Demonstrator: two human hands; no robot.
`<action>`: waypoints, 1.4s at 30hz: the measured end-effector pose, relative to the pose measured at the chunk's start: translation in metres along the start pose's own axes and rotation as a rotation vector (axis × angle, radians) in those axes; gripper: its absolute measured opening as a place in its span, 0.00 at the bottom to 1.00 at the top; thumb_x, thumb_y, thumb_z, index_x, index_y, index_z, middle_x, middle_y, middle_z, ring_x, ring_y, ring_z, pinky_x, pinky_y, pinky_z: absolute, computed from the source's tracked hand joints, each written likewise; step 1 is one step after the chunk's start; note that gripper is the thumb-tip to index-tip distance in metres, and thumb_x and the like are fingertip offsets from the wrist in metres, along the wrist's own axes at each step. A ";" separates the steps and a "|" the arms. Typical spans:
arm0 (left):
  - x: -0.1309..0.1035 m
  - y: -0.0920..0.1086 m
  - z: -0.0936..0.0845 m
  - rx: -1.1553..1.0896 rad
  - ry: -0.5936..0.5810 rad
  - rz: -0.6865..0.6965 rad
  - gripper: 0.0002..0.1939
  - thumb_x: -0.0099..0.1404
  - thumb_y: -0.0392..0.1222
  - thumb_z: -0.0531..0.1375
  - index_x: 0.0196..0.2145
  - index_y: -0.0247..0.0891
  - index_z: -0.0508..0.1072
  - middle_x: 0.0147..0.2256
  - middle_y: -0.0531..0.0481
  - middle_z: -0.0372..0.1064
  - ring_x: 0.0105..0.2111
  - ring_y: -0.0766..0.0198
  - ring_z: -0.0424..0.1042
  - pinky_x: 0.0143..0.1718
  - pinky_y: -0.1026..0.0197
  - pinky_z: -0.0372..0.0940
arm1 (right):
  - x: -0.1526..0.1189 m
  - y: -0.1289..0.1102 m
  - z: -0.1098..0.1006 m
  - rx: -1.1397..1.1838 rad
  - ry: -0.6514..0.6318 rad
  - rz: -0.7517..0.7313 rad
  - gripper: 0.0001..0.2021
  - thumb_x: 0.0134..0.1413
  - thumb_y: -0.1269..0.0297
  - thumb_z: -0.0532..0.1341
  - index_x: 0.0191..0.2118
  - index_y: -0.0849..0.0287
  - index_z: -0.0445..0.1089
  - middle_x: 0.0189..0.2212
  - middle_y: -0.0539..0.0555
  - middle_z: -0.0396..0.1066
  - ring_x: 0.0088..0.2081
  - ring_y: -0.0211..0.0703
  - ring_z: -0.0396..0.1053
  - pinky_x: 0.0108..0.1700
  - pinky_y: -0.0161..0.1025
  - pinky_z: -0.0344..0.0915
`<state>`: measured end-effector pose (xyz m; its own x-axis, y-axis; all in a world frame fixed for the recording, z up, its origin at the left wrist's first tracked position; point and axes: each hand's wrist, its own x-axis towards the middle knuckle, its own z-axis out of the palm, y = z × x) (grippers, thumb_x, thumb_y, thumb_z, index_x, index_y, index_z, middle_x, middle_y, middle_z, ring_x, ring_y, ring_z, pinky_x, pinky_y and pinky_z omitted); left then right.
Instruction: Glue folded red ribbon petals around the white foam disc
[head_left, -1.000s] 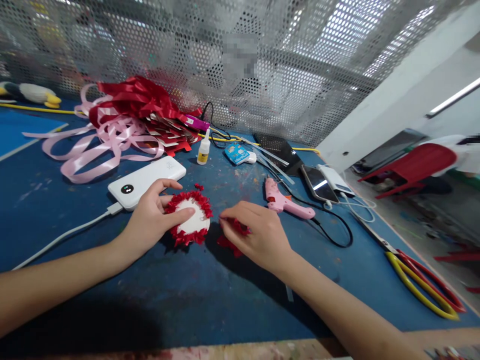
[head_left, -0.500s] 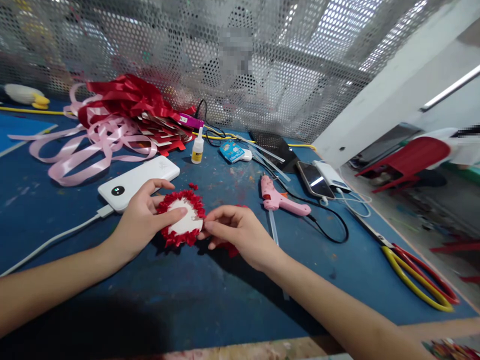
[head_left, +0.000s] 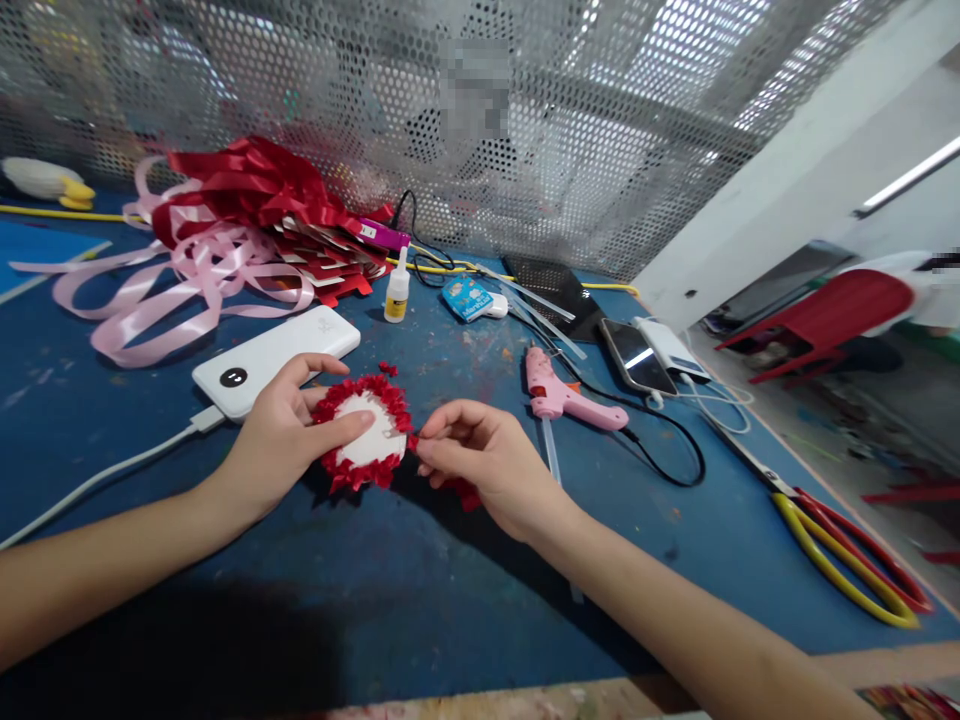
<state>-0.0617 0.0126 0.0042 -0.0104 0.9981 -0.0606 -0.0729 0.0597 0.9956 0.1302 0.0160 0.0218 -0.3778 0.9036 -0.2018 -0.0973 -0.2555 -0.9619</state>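
Note:
A white disc [head_left: 358, 440] with a ruffled red ribbon edge [head_left: 373, 472] is gripped in my left hand [head_left: 289, 425], the thumb lying flat on its white face. At the disc's right rim, my right hand [head_left: 484, 460] pinches a small bit of red ribbon [head_left: 413, 441] between thumb and forefinger. More red ribbon [head_left: 463, 493] shows below the right hand, partly hidden by it. A small red scrap [head_left: 388, 369] lies on the table just beyond the disc.
Beside my left hand lies a white power bank [head_left: 281, 362] with a cable. Pink ribbon [head_left: 214, 290] and red ribbon [head_left: 255, 190] heap behind it, near a glue bottle [head_left: 397, 290]. Rightward are a pink glue gun [head_left: 566, 397], a phone [head_left: 637, 355] and large scissors [head_left: 840, 555].
My right hand has shifted slightly right, drawing the pinched red ribbon a little out from the disc's rim. My left hand keeps its hold. The camera view has moved a little.

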 end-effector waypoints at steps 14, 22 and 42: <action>-0.004 0.004 0.001 0.130 -0.003 0.016 0.28 0.45 0.41 0.69 0.41 0.42 0.60 0.25 0.55 0.73 0.17 0.64 0.71 0.18 0.67 0.65 | -0.014 -0.006 0.006 -1.111 0.160 -0.691 0.08 0.45 0.75 0.58 0.33 0.56 0.63 0.26 0.46 0.71 0.28 0.34 0.67 0.31 0.32 0.62; -0.007 0.007 0.003 0.170 -0.015 0.027 0.27 0.44 0.40 0.69 0.40 0.42 0.60 0.25 0.55 0.73 0.15 0.69 0.67 0.16 0.70 0.61 | -0.013 -0.002 0.009 -1.187 0.153 -0.676 0.12 0.45 0.76 0.56 0.37 0.55 0.60 0.28 0.47 0.73 0.30 0.36 0.70 0.33 0.33 0.63; -0.015 0.011 0.006 0.362 -0.213 0.047 0.18 0.52 0.42 0.64 0.38 0.42 0.61 0.23 0.59 0.68 0.18 0.69 0.65 0.21 0.68 0.58 | 0.016 -0.059 -0.017 -1.508 0.244 -0.824 0.06 0.52 0.69 0.57 0.27 0.59 0.69 0.26 0.53 0.71 0.32 0.42 0.66 0.35 0.39 0.60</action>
<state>-0.0563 -0.0014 0.0166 0.2038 0.9783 -0.0364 0.2782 -0.0223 0.9603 0.1457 0.0514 0.0725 -0.5251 0.6845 0.5057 0.7511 0.6522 -0.1029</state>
